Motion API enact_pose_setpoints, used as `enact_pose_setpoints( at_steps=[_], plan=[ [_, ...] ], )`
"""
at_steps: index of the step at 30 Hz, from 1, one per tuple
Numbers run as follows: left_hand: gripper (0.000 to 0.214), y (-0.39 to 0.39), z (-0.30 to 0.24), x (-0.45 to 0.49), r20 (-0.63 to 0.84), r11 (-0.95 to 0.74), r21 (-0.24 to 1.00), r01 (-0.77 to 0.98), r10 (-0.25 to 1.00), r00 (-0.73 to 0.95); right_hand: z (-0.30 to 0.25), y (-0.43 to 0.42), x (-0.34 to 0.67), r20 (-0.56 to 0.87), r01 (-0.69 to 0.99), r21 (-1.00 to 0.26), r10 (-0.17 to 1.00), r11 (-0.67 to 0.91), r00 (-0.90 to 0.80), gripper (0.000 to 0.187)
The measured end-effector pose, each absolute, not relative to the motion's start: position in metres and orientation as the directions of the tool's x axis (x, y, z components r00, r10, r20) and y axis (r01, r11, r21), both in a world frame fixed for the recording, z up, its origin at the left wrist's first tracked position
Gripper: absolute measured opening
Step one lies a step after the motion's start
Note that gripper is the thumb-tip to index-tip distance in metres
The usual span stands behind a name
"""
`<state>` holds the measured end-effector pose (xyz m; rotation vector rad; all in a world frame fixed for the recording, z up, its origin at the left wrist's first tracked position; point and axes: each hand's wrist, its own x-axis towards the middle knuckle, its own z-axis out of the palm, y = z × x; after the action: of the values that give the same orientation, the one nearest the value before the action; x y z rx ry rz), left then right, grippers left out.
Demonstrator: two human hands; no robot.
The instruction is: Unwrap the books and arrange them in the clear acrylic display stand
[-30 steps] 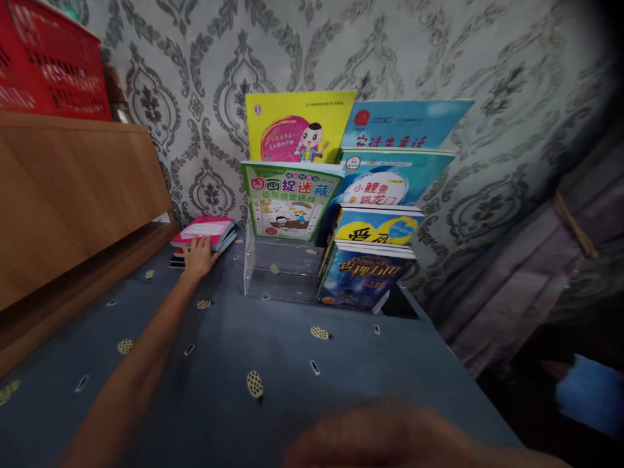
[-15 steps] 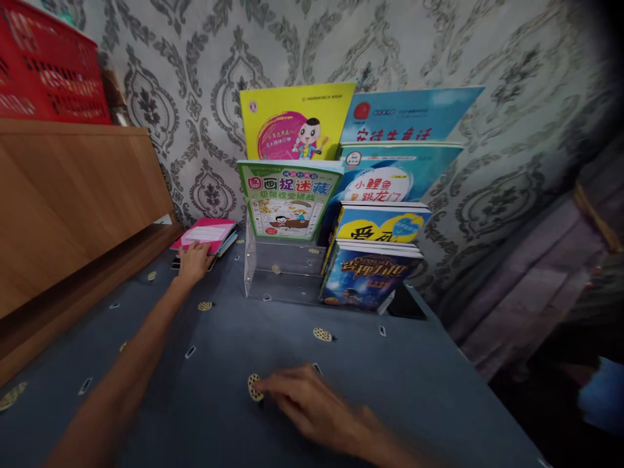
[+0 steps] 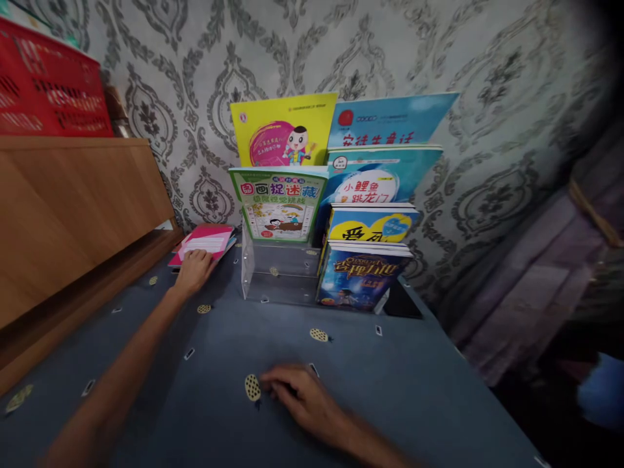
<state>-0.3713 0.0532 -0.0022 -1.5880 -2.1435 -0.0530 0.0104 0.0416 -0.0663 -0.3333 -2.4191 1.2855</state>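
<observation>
At the back left of the table, my left hand (image 3: 195, 272) grips the front edge of a pink book (image 3: 207, 239) with a pale panel on its cover. Its fingertips lie over the cover and the thumb is at the right side; the pink book tops a small stack. My right hand (image 3: 302, 394) is low over the front middle of the table, fingers curled in with the tips together, and nothing shows in it. A clear acrylic rack (image 3: 280, 286) stands ahead, holding a green picture book (image 3: 280, 205), a yellow book (image 3: 285, 130) and several blue ones.
Dark blue cloth with pineapple prints covers the table (image 3: 219, 403). To the left is a wooden cabinet (image 3: 73, 214) with a red basket (image 3: 53, 84) on top. Behind the rack's right end lies a flat black object (image 3: 404, 302). Patterned wallpaper and a curtain (image 3: 526, 279) close off the back and right.
My left hand has closed on the near edge of the pink book, which sits slightly nearer. My right hand's outstretched index finger has curled in. The camera view has shifted a little.
</observation>
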Motion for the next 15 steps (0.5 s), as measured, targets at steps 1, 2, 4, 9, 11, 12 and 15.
enact_pose_setpoints(
  at_steps=[1, 2, 4, 9, 11, 12, 15],
  plan=[
    [0.036, 0.052, -0.003, -0.370, 0.384, 0.331, -0.246, 0.911, 0.896, -0.222, -0.065, 0.041, 0.011, 0.214, 0.036, -0.833, 0.381, 0.553, -0.900, 0.031],
    [0.039, 0.051, -0.004, -0.369, 0.379, 0.342, -0.247, 0.907, 0.895, -0.234, -0.064, 0.041, 0.011, 0.209, 0.044, -0.832, 0.387, 0.552, -0.898, 0.031],
    [0.048, 0.049, -0.006, -0.370, 0.364, 0.386, -0.241, 0.890, 0.887, -0.285, -0.061, 0.040, 0.011, 0.196, 0.065, -0.831, 0.400, 0.552, -0.895, 0.031],
    [0.062, 0.048, -0.008, -0.372, 0.319, 0.465, -0.228, 0.856, 0.866, -0.385, -0.058, 0.040, 0.011, 0.174, 0.077, -0.832, 0.391, 0.550, -0.904, 0.032],
    [0.062, 0.046, -0.007, -0.369, 0.308, 0.468, -0.236, 0.851, 0.867, -0.392, -0.058, 0.040, 0.011, 0.169, 0.080, -0.832, 0.389, 0.549, -0.905, 0.032],
    [0.061, 0.045, -0.007, -0.366, 0.302, 0.468, -0.243, 0.849, 0.869, -0.393, -0.057, 0.040, 0.011, 0.166, 0.085, -0.831, 0.392, 0.550, -0.905, 0.032],
    [0.059, 0.039, -0.005, -0.355, 0.280, 0.460, -0.266, 0.847, 0.878, -0.389, -0.055, 0.039, 0.011, 0.171, 0.090, -0.831, 0.406, 0.549, -0.898, 0.032]
  ],
)
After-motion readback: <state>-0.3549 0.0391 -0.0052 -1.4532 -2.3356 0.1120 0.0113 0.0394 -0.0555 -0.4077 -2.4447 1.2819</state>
